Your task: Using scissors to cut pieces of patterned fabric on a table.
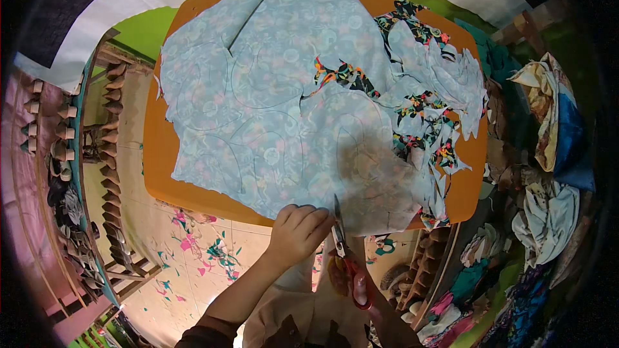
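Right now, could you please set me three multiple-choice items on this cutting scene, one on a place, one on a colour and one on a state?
1. Where does the left hand rest?
A. on the near edge of the pale blue fabric
B. on the floor
C. on the far edge of the table

2. What colour is the table top?
A. white
B. orange
C. black

3. How are the scissors placed?
A. lying flat on the floor
B. hanging on a wall
C. held in the right hand, blades at the fabric's edge

Answers: 1 A, the fingers press the near hem; 2 B, orange shows around the cloth; 3 C, the red handles sit in the hand.
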`<state>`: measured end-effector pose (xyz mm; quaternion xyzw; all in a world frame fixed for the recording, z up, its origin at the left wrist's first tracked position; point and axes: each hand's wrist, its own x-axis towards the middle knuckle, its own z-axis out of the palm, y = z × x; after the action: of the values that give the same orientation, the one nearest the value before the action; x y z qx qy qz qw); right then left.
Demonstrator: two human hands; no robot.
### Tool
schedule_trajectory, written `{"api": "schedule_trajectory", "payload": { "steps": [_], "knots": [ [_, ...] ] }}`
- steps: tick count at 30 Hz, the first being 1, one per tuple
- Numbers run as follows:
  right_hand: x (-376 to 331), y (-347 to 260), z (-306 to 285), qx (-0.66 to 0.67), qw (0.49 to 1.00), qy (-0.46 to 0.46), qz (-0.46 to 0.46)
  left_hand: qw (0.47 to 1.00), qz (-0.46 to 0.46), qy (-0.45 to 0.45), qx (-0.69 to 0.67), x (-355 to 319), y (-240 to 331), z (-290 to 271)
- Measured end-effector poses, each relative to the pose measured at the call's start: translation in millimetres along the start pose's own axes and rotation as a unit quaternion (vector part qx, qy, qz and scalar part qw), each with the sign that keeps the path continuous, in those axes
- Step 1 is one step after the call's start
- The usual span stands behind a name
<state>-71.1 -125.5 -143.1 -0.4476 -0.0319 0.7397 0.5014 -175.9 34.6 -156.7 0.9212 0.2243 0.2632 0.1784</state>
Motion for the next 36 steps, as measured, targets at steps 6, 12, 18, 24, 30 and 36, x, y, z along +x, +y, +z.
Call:
{"api": "schedule_trajectory", "payload": {
  "steps": [6, 12, 18, 24, 30, 36],
  "knots": [
    [8, -4, 13, -0.020, 0.997, 0.061, -0.038, 0.999, -0.001, -0.018, -0.037, -6, 2, -1],
    [2, 4, 10, -0.002, 0.997, 0.063, 0.051, 0.999, 0.000, -0.027, -0.043, -13, -1, -3],
    [13, 0, 29, -0.058, 0.988, 0.131, -0.065, 0.996, 0.007, -0.057, -0.073, -20, 4, -3],
    [7, 12, 7, -0.079, 0.994, 0.066, 0.026, 0.997, -0.004, -0.054, -0.055, -16, 4, -10],
    [14, 28, 5, -0.020, 0.992, 0.122, 0.027, 0.997, -0.038, -0.035, -0.058, -12, 7, -5],
    [16, 20, -14, -0.013, 0.999, -0.005, -0.034, 0.982, -0.110, -0.077, -0.130, -11, 2, 1]
  ]
}}
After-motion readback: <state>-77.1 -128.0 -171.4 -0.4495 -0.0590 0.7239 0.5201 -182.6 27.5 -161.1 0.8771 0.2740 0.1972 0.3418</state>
